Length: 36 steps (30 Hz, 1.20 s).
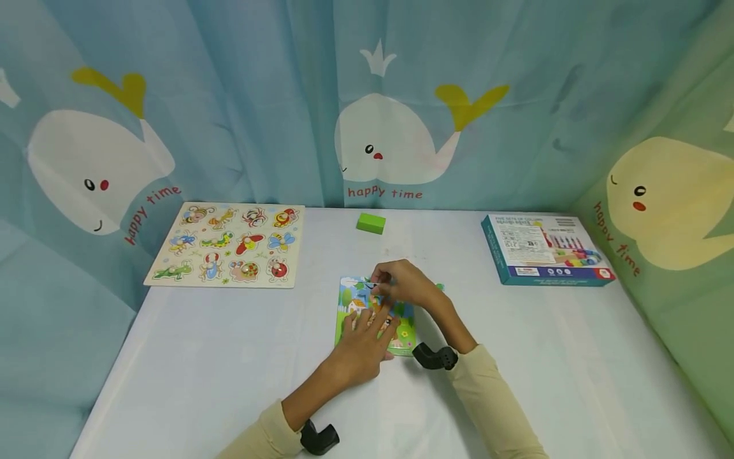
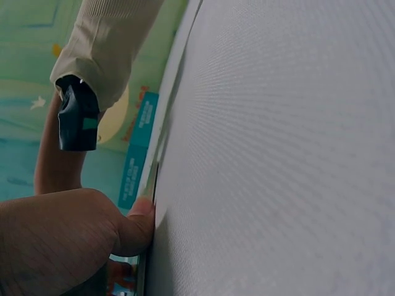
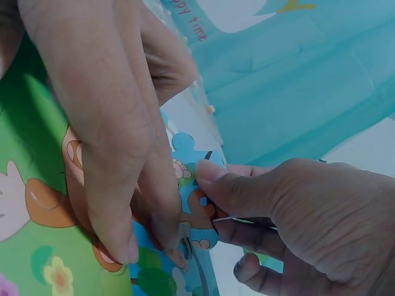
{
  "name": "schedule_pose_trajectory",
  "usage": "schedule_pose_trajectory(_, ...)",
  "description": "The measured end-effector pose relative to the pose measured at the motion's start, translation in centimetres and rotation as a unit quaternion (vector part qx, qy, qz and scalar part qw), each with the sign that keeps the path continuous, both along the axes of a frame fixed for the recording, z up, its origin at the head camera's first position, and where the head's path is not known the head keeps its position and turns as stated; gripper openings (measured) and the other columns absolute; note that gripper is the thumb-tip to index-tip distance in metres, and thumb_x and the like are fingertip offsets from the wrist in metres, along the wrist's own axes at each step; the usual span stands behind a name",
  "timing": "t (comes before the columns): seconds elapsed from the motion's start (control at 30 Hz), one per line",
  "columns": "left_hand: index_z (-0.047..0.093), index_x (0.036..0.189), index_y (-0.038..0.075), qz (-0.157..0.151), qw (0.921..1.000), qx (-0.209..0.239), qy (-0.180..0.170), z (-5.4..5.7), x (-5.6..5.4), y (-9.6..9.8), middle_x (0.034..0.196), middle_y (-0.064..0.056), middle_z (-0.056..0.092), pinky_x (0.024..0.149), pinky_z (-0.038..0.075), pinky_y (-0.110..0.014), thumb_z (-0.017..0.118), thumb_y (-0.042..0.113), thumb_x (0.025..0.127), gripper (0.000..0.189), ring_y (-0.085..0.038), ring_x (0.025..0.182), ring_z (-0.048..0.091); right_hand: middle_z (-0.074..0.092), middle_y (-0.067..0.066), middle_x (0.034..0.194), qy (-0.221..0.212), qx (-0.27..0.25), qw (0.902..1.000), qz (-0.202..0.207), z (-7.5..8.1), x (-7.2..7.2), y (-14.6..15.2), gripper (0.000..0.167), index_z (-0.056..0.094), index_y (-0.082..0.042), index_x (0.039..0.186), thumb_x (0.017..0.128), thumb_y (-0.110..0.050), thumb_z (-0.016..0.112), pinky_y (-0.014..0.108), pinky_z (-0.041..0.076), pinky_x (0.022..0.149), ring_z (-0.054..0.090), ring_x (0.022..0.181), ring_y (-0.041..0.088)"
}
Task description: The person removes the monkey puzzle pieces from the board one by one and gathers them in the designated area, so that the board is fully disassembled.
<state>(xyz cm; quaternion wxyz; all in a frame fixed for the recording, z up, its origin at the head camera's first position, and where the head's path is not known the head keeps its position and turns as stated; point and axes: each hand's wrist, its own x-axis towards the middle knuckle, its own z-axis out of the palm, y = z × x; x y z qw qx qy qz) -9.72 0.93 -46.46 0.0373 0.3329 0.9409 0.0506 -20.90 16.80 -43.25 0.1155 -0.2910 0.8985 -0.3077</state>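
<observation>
A colourful jigsaw puzzle [image 1: 404, 339] with a green and blue cartoon scene lies on the white table in front of me. My left hand [image 1: 360, 352] rests on it with spread fingers, and in the left wrist view its thumb [image 2: 141, 225] lies at the edge near the tabletop. At the far edge of the puzzle, my right hand [image 1: 406, 284] pinches a blue and brown puzzle piece [image 3: 199, 206] between thumb and fingers. The right wrist view has this piece beside the left fingertips, tilted up from the picture. Parts of the picture are hidden under both hands.
A wooden board with insect pictures [image 1: 220, 255] lies at the back left. A green block [image 1: 371, 223] sits at the back middle. To the right is a teal boxed toy set [image 1: 547, 248]. Curtains with whale prints [image 1: 395, 140] hang behind the table.
</observation>
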Motion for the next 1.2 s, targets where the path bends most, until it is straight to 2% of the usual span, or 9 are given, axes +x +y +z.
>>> schedule_pose_trajectory(0.2, 0.036, 0.151, 0.018, 0.0, 1.0, 0.003, -0.005, -0.1, 0.0, 0.0, 0.163, -0.006, 0.019, 0.107, 0.035, -0.055, 0.053, 0.041, 0.099, 0.06, -0.031, 0.138, 0.032, 0.069, 0.0, 0.085, 0.017, 0.004, 0.9998, -0.009, -0.3, 0.0, 0.0, 0.008, 0.068, -0.008, 0.097, 0.093, -0.015, 0.067, 0.03, 0.053, 0.073, 0.063, 0.075, 0.009)
schedule_pose_trajectory(0.33, 0.034, 0.152, 0.017, -0.001, 0.9999, 0.004, -0.01, -0.2, 0.1, 0.1, 0.164, -0.007, 0.016, 0.108, 0.035, -0.056, 0.052, 0.04, 0.099, 0.06, -0.032, 0.14, 0.032, 0.07, 0.002, 0.087, 0.043, -0.015, 0.998, -0.044, -0.5, -0.2, -0.1, 0.012, 0.067, -0.007, 0.102, 0.095, -0.017, 0.065, 0.032, 0.054, 0.072, 0.064, 0.075, 0.011)
schedule_pose_trajectory(0.43, 0.035, 0.151, 0.017, -0.002, 0.9999, 0.011, -0.003, -0.2, 0.1, 0.1, 0.165, -0.007, 0.013, 0.107, 0.036, -0.055, 0.054, 0.04, 0.099, 0.06, -0.032, 0.14, 0.032, 0.07, 0.005, 0.087, 0.056, -0.044, 0.9946, -0.076, -0.3, -0.5, 0.0, 0.016, 0.066, -0.007, 0.106, 0.096, -0.02, 0.064, 0.031, 0.054, 0.065, 0.066, 0.07, 0.015)
schedule_pose_trajectory(0.57, 0.037, 0.151, 0.017, -0.003, 0.9998, 0.02, 0.008, -0.3, 0.1, 0.1, 0.165, -0.007, 0.011, 0.105, 0.036, -0.055, 0.055, 0.04, 0.098, 0.06, -0.031, 0.139, 0.034, 0.066, 0.013, 0.086, 0.019, -0.104, 0.99, -0.093, 0.0, -0.8, 0.8, 0.019, 0.063, -0.006, 0.111, 0.098, -0.019, 0.06, 0.031, 0.054, 0.055, 0.066, 0.06, 0.025)
schedule_pose_trajectory(0.67, 0.036, 0.151, 0.018, -0.001, 0.9998, 0.017, 0.009, -0.2, 0.0, 0.0, 0.165, -0.008, 0.013, 0.106, 0.035, -0.055, 0.054, 0.04, 0.098, 0.06, -0.031, 0.139, 0.033, 0.063, 0.017, 0.085, -0.005, -0.14, 0.9853, -0.097, -0.1, -0.9, 1.8, 0.02, 0.062, -0.004, 0.115, 0.099, -0.016, 0.057, 0.031, 0.054, 0.056, 0.065, 0.06, 0.031)
schedule_pose_trajectory(0.87, 0.036, 0.151, 0.018, 0.001, 0.9999, 0.013, 0.011, -0.1, 0.1, 0.0, 0.164, -0.008, 0.016, 0.108, 0.034, -0.055, 0.053, 0.042, 0.099, 0.06, -0.03, 0.138, 0.035, 0.064, 0.019, 0.084, 0.003, -0.151, 0.9833, -0.103, -0.1, -0.4, 4.5, 0.022, 0.062, -0.003, 0.119, 0.099, -0.008, 0.055, 0.029, 0.048, 0.061, 0.059, 0.065, 0.037)
schedule_pose_trajectory(0.97, 0.036, 0.151, 0.018, 0.001, 0.9998, 0.015, 0.012, -0.1, 0.1, -0.1, 0.164, -0.009, 0.017, 0.107, 0.035, -0.055, 0.053, 0.041, 0.099, 0.06, -0.03, 0.137, 0.035, 0.062, 0.018, 0.081, 0.004, -0.164, 0.9787, -0.123, 0.0, 0.0, 6.1, 0.022, 0.063, -0.002, 0.118, 0.099, -0.009, 0.056, 0.031, 0.048, 0.062, 0.058, 0.069, 0.04)
schedule_pose_trajectory(1.07, 0.035, 0.152, 0.017, 0.001, 0.9998, 0.016, 0.01, -0.1, 0.2, -0.1, 0.164, -0.009, 0.017, 0.108, 0.034, -0.056, 0.052, 0.041, 0.099, 0.06, -0.029, 0.137, 0.035, 0.062, 0.017, 0.082, 0.0, -0.182, 0.969, -0.167, 0.2, 0.6, 7.6, 0.022, 0.064, 0.0, 0.116, 0.097, -0.011, 0.059, 0.03, 0.049, 0.062, 0.06, 0.072, 0.035)
schedule_pose_trajectory(1.2, 0.036, 0.152, 0.017, 0.001, 0.9997, 0.024, 0.003, -0.1, 0.2, -0.1, 0.164, -0.01, 0.017, 0.108, 0.034, -0.057, 0.052, 0.04, 0.099, 0.06, -0.031, 0.139, 0.035, 0.063, 0.021, 0.084, -0.004, -0.197, 0.9559, -0.218, 0.9, 1.8, 9.5, 0.023, 0.061, 0.008, 0.114, 0.096, -0.007, 0.061, 0.026, 0.046, 0.057, 0.057, 0.065, 0.018)
